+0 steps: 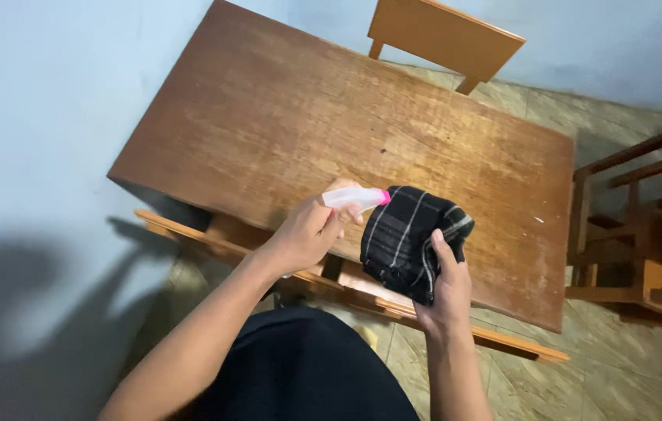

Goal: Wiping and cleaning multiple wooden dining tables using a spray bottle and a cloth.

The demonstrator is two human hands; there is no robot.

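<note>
Spray bottle (353,198), white with a pink nozzle, sits gripped in the left hand (305,234) at frame centre, aimed at a bunched black plaid cloth (407,242) clutched by right-hand fingers (441,248) over the wooden bench (284,117); wetting the cloth appears underway, and wiping would need it pressed down onto the wood.

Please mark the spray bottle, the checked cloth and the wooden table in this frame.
spray bottle (354,197), head view, on its clear body just behind the pink nozzle.
checked cloth (407,238), head view, on the middle of the bunched dark fabric.
wooden table (307,109), head view, on the bare worn top.
</note>
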